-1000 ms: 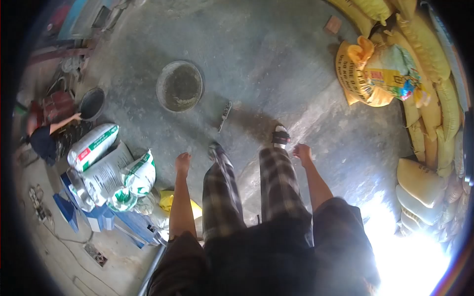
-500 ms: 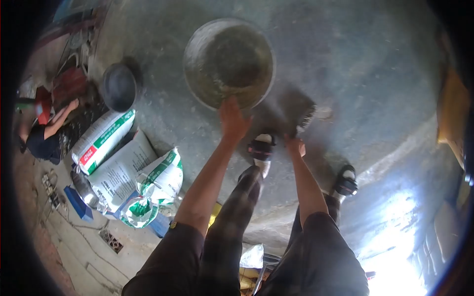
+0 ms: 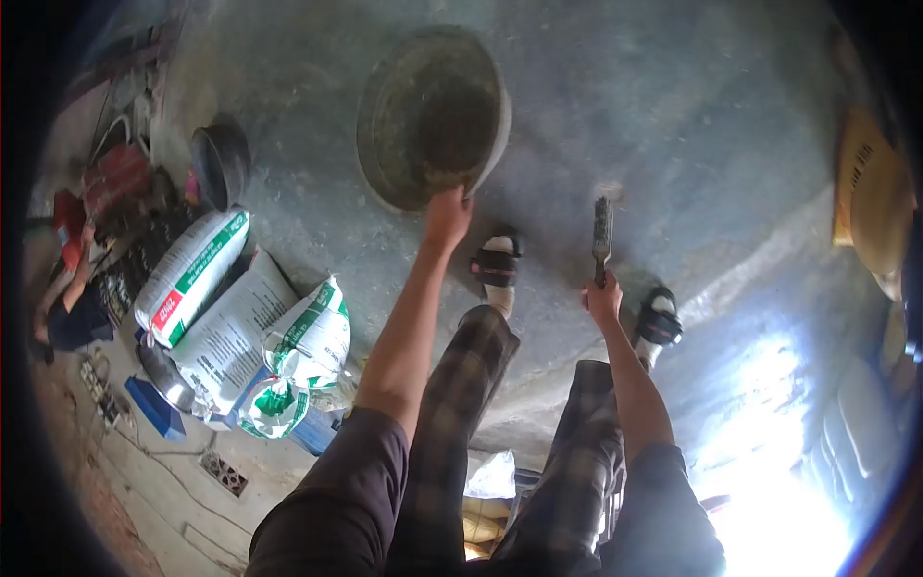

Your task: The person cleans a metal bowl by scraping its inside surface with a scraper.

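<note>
My left hand (image 3: pixel 448 219) grips the near rim of a wide, round metal basin (image 3: pixel 380 144). The basin is tilted, and its inside looks stained with a dark grey patch at the bottom. In my right hand (image 3: pixel 603 299) is a narrow trowel (image 3: pixel 603 229), held by its handle. Its long blade looks crusted with grey and points away from me, over the concrete floor (image 3: pixel 692 144). A small pale patch (image 3: pixel 611 195) lies on the floor by the blade's tip. My sandalled feet stand near both hands.
A smaller dark basin (image 3: pixel 219 165) stands at left. Printed white sacks (image 3: pixel 231 332) lie below it, beside a blue object (image 3: pixel 154 408). At the far left another person (image 3: pixel 72 313) sits or crouches. A yellow-brown sack (image 3: pixel 856 183) stands at right; bright light falls at lower right.
The basin has gone from lying nearly flat to tilted, its rim now gripped by my left hand. My right hand has shifted right and nearer me, and the trowel now points straight ahead.
</note>
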The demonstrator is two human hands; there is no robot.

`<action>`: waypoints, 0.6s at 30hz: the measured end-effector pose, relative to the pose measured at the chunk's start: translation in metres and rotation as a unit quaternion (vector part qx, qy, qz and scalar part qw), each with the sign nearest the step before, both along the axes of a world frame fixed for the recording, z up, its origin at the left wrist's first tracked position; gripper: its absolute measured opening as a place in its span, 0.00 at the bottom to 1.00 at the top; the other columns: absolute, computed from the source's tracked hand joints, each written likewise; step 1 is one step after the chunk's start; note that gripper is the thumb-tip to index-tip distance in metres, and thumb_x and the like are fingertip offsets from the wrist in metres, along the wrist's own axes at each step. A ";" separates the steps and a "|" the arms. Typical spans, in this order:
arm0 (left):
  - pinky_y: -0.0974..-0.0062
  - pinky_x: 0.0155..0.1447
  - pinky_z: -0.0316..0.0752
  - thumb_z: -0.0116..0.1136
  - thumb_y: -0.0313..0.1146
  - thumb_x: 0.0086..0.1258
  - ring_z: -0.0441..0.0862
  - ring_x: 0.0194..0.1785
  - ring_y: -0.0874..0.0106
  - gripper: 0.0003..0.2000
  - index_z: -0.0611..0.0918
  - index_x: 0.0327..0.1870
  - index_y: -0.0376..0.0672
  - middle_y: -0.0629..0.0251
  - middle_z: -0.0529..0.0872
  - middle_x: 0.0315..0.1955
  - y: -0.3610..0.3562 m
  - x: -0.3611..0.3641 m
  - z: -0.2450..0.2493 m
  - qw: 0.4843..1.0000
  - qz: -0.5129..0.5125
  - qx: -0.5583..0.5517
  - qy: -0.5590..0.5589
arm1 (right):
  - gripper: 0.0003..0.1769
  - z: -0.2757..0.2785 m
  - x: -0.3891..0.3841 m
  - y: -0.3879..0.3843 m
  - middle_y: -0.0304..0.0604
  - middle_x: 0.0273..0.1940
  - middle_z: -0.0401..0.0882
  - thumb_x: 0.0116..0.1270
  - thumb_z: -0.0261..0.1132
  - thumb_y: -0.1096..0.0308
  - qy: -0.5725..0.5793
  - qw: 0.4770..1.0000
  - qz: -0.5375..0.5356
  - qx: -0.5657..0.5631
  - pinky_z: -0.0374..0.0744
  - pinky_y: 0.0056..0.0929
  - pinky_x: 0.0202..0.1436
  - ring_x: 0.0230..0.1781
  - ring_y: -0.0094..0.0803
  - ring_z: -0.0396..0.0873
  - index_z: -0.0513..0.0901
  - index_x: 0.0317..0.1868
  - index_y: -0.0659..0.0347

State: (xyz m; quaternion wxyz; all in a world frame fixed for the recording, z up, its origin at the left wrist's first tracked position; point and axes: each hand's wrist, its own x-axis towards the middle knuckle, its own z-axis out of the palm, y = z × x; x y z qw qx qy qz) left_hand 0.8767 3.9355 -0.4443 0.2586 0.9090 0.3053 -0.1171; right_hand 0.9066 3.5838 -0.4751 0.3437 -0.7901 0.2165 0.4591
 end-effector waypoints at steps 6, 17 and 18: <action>0.59 0.36 0.74 0.60 0.40 0.71 0.84 0.31 0.53 0.16 0.81 0.36 0.32 0.46 0.83 0.25 -0.026 0.049 0.125 0.992 0.040 -0.115 -0.043 | 0.11 0.153 0.026 -0.109 0.40 0.18 0.74 0.67 0.66 0.66 -0.014 0.996 -0.090 -0.013 0.65 0.29 0.11 0.09 0.26 0.68 0.72 0.33 0.59; 0.65 0.39 0.75 0.61 0.41 0.71 0.84 0.31 0.62 0.17 0.82 0.40 0.30 0.50 0.87 0.30 -0.231 0.133 0.342 0.951 -0.009 -0.292 -0.099 | 0.21 0.360 -0.054 -0.268 0.33 0.17 0.67 0.77 0.55 0.50 -0.051 0.906 -0.412 0.082 0.62 0.24 0.14 0.12 0.19 0.65 0.75 0.32 0.57; 0.65 0.42 0.75 0.60 0.40 0.72 0.84 0.34 0.64 0.17 0.82 0.43 0.30 0.51 0.87 0.32 -0.254 0.141 0.365 0.953 -0.035 -0.284 -0.103 | 0.20 0.378 -0.068 -0.287 0.33 0.17 0.67 0.77 0.55 0.51 -0.052 0.925 -0.373 0.057 0.64 0.23 0.15 0.13 0.20 0.66 0.75 0.33 0.58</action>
